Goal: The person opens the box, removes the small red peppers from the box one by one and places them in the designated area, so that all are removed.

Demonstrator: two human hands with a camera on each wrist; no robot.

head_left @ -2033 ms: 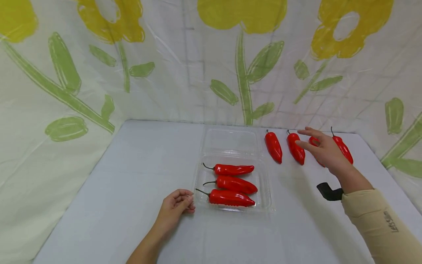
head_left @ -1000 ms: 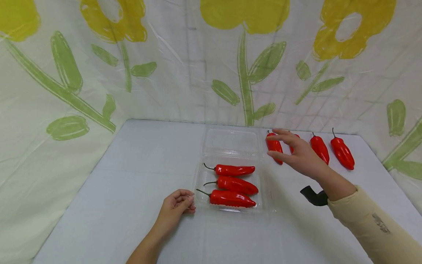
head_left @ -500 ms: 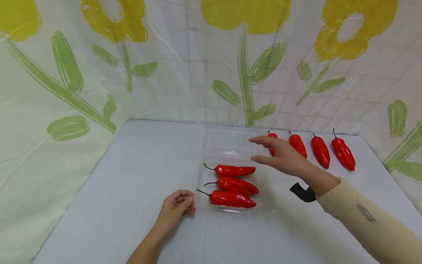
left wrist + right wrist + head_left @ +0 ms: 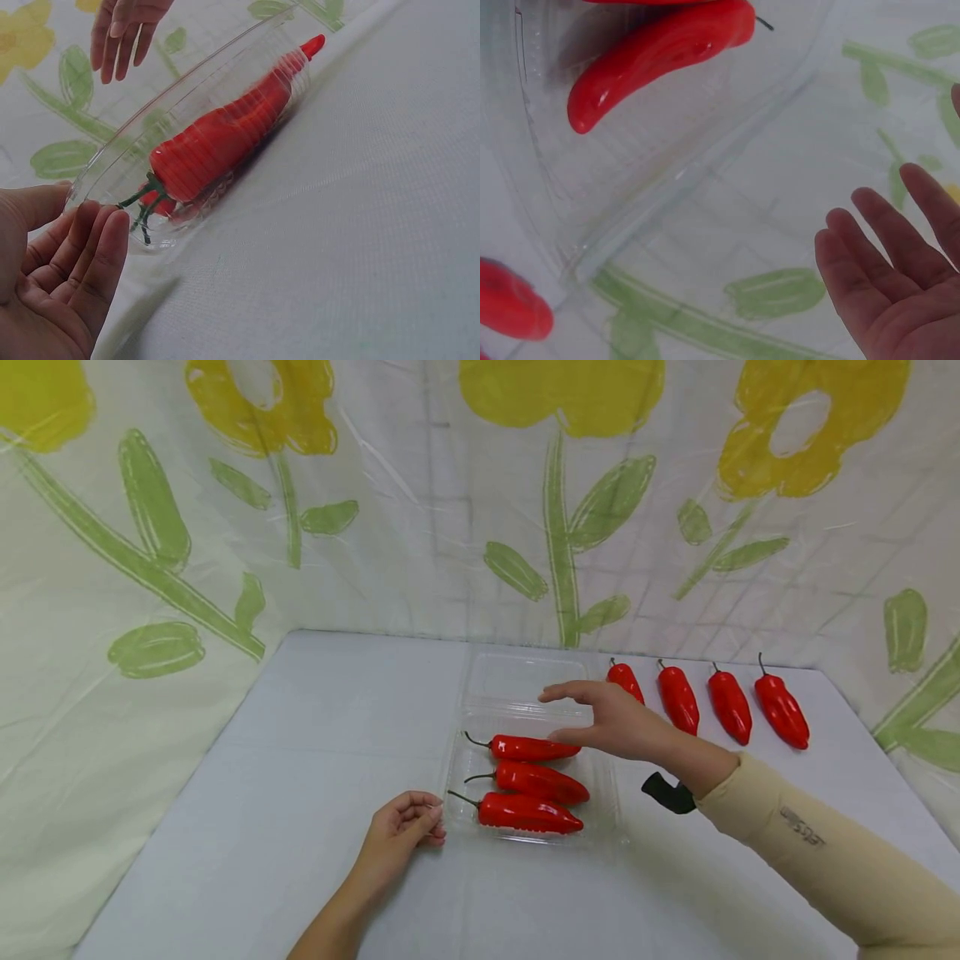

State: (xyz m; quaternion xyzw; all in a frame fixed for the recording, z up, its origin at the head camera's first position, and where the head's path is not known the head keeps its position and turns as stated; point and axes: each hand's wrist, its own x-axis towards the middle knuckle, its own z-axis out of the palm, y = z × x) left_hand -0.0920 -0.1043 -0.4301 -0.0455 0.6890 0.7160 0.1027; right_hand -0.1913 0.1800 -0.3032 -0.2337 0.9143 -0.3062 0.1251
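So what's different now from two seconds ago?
The right hand moved left, from the four loose peppers toward the box. It's empty; nothing was picked up or let go. The left hand still holds the box's edge, and the three boxed peppers and four loose ones stayed put.

A pale sheet (image 4: 405,572) with yellow flowers (image 4: 561,397) and green leaves (image 4: 613,502) hangs behind a whitish table (image 4: 322,727).
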